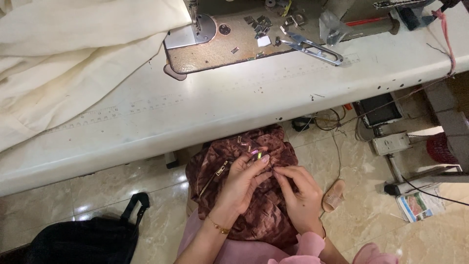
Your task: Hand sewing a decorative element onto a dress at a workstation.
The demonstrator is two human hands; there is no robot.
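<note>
A crumpled dark maroon velvet cloth (273,146) with a gold zipper (213,177) lies in my lap, below the table edge. My left hand (242,183) pinches the cloth near its middle, with a small shiny piece (255,153) at the fingertips. My right hand (303,193) grips the same fold from the right, its fingertips touching those of the left. A thin gold bracelet (218,226) sits on my left wrist.
A white sewing table (220,110) spans the view above my hands, with a sewing machine base (220,46), thread snips (312,46) and small metal parts. Cream fabric (63,54) is heaped at the left. A black bag (88,239), a sandal (333,195) and cables lie on the tiled floor.
</note>
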